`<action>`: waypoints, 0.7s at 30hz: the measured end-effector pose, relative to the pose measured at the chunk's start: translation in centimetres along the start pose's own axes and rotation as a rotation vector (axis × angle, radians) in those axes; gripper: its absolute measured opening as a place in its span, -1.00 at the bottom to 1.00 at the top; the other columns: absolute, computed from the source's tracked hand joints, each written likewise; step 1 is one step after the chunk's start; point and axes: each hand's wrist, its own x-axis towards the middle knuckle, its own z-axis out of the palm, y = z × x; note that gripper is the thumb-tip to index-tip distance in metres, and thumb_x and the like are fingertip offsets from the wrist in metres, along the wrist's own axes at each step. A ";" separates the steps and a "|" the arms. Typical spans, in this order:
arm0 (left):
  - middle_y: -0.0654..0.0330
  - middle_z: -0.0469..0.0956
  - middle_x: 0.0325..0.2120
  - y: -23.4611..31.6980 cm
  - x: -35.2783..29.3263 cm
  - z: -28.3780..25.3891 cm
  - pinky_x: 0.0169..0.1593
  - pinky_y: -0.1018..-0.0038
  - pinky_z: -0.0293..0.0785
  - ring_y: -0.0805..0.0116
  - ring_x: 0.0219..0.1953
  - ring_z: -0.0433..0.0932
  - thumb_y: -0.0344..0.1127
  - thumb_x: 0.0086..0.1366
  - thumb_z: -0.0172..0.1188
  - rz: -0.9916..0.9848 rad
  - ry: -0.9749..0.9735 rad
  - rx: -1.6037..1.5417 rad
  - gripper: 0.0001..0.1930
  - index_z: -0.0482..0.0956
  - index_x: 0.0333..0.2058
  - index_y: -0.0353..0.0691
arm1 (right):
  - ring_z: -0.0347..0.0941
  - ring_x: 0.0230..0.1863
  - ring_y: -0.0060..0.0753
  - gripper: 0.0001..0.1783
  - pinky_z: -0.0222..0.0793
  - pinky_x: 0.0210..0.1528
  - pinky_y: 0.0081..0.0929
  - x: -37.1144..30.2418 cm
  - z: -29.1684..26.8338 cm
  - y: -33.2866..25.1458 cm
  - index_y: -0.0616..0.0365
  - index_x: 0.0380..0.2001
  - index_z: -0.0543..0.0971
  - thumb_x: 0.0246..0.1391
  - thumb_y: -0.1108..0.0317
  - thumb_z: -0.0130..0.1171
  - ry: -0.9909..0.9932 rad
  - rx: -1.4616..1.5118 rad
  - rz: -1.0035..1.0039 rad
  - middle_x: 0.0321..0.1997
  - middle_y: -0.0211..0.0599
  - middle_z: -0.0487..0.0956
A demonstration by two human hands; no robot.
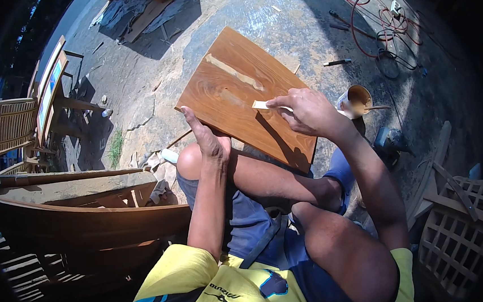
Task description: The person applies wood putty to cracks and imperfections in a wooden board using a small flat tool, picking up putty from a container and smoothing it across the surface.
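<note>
Brown board (222, 90), pale streak (235, 72) at 11 o'clock. Right hand (309, 111) pinches a cream scraper (259, 105); I'd keep it low. Left hand (212, 142), partly spread at 8 o'clock, grip unclear.

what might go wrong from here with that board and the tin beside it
The wooden board might slip or tip, since the left hand is at just one edge. The right hand, holding a pale flat piece, could smudge the beige streak if it brushes across it. The open tin sits near the right forearm, so a swing could knock it over.
</note>
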 end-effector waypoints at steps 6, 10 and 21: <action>0.10 0.40 0.27 0.1 -0.8 1.5 0.39 0.17 0.32 0.16 0.31 0.40 0.41 0.38 0.08 -0.041 -0.027 0.040 -0.13 0.26 0.36 -0.21 | 0.62 -0.21 0.06 -0.69 0.53 -0.11 -0.04 -0.7 0.2 -0.7 -0.11 0.07 0.66 0.31 0.23 0.15 0.292 0.145 0.033 -0.34 -0.01 0.59; 0.11 0.40 0.27 -0.2 -1.2 2.9 0.39 0.18 0.32 0.17 0.31 0.39 0.41 0.38 0.09 -0.081 -0.079 0.052 -0.13 0.26 0.36 -0.21 | 0.63 -0.20 0.02 -0.65 0.56 -0.08 -0.09 1.3 -1.7 -1.5 -0.10 0.12 0.63 0.31 0.23 0.13 0.326 0.118 -0.052 -0.28 -0.01 0.59; 0.14 0.60 0.09 -1.1 2.4 -0.1 0.23 0.23 0.52 0.23 0.13 0.58 -0.14 0.44 0.27 -0.163 0.065 0.092 -0.55 0.51 0.16 -0.29 | 0.66 -0.08 0.04 -0.66 0.56 0.02 -0.11 -6.7 4.1 8.4 -0.10 0.05 0.70 0.25 0.19 0.16 0.329 0.313 0.187 -0.18 -0.04 0.72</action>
